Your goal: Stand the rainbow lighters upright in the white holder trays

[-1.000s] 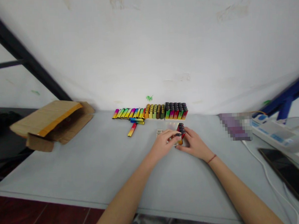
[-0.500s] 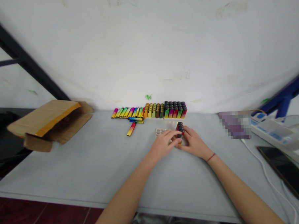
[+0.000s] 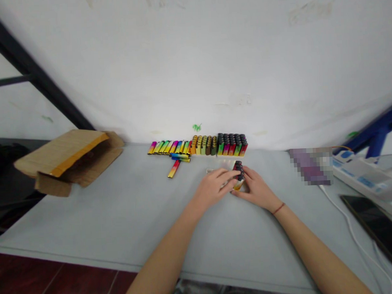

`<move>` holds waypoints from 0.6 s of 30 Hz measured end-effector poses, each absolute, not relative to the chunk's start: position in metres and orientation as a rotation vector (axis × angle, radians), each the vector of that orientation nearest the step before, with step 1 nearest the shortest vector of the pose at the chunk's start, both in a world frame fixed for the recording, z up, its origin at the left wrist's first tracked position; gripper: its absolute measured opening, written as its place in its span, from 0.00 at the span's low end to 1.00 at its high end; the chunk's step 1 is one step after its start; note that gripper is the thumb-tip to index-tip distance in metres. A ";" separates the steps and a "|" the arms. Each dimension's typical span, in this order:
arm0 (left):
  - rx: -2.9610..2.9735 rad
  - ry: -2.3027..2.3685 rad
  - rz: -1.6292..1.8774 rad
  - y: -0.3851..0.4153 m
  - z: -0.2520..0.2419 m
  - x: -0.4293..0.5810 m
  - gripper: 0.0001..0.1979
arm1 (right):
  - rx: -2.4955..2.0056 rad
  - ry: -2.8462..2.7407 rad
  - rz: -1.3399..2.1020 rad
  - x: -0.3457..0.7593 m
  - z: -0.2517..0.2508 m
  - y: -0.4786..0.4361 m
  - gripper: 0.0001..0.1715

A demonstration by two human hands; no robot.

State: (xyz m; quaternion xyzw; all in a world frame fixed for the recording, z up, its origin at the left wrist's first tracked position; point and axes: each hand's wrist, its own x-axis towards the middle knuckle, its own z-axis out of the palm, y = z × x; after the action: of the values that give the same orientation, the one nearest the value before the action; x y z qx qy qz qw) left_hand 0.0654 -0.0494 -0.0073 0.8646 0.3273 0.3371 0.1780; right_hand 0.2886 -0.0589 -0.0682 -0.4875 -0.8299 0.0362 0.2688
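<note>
Already, two blocks of lighters (image 3: 232, 144) stand upright by the wall (image 3: 192, 69); a shorter row (image 3: 238, 169) stands on the counter (image 3: 121, 228), left hand (image 3: 215, 187) touching, right hand (image 3: 258, 190) cupped round it, grip unclear; loose lighters (image 3: 165, 147) lie flat.

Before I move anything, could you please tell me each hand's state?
Left hand: fingertips at the black-topped lighters between the hands; grip cannot be told.
Right hand: open, cupped beside those lighters.

Workroom: grey table (image 3: 127, 215), scuffed wall (image 3: 186, 65)
</note>
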 end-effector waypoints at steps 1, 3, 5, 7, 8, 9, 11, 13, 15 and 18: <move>2.435 1.011 0.986 -0.046 -0.007 0.062 0.18 | -1.317 -2.234 0.093 0.289 -0.068 -0.059 0.43; 2.333 1.310 1.081 -0.037 -0.006 0.049 0.18 | -1.324 -2.232 0.086 0.289 -0.069 -0.059 0.44; 2.140 1.710 1.110 -0.027 -0.004 0.032 0.18 | -1.333 -2.231 0.082 0.289 -0.069 -0.059 0.45; 1.977 2.060 0.966 -0.019 -0.003 0.014 0.18 | -1.335 -2.230 0.078 0.289 -0.070 -0.059 0.45; 1.902 2.211 0.877 -0.016 -0.002 0.006 0.19 | -1.332 -2.230 0.077 0.289 -0.070 -0.059 0.45; 1.835 2.324 0.783 -0.014 -0.001 -0.001 0.21 | -1.329 -2.231 0.076 0.289 -0.070 -0.059 0.44; 1.738 2.428 0.603 -0.014 -0.001 -0.010 0.25 | -1.327 -2.233 0.072 0.289 -0.070 -0.059 0.44; 1.718 2.410 0.474 -0.015 -0.002 -0.013 0.25 | -1.333 -2.235 0.063 0.289 -0.070 -0.059 0.44; 1.747 2.359 0.422 -0.015 -0.005 -0.013 0.22 | -1.343 -2.240 0.056 0.289 -0.070 -0.059 0.45; 1.760 2.284 0.535 -0.012 -0.010 -0.008 0.19 | -1.343 -2.251 0.054 0.289 -0.069 -0.058 0.45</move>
State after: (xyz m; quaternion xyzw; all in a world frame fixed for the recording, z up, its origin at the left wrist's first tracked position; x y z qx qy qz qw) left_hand -0.0083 -0.0118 -0.0104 0.5967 0.7747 0.1813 0.1042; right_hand 0.2891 -0.0583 -0.0690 -0.4952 -0.8297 0.0200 0.2570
